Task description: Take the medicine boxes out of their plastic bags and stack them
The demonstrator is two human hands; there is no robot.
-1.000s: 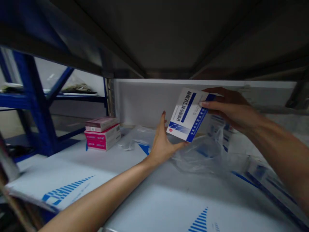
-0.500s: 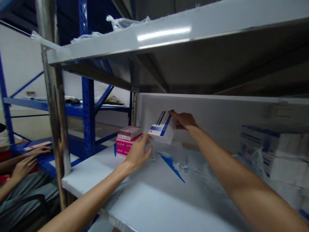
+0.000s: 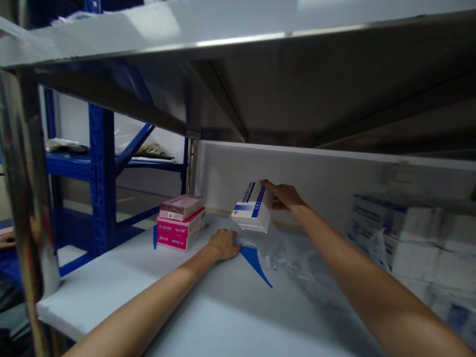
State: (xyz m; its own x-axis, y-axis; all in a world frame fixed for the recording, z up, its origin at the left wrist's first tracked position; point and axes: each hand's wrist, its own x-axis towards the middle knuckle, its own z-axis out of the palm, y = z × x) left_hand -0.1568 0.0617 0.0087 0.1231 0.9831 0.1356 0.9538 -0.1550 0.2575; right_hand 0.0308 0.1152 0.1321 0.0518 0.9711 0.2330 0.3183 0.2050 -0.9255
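Note:
My right hand [image 3: 284, 196] grips a white and blue medicine box [image 3: 253, 206] by its right end, holding it tilted just above the shelf board [image 3: 208, 317] near the back wall. My left hand [image 3: 224, 244] rests low on the shelf with its fingers curled on the edge of a crumpled clear plastic wrap [image 3: 297, 260]. A stack of pink boxes [image 3: 181, 222] stands just left of both hands.
White and blue boxes [image 3: 412, 243] are piled at the right of the shelf, blurred. A steel shelf [image 3: 238, 54] hangs close overhead. A shiny upright post [image 3: 26, 198] and blue racking [image 3: 98, 173] stand at the left. Another person's fingers [image 3: 5, 240] show at the far left edge.
My left hand dropped from beside the box onto the plastic wrap on the shelf. The box in my right hand sank slightly toward the shelf. The view shifted, and the other person's arms are nearly out of sight.

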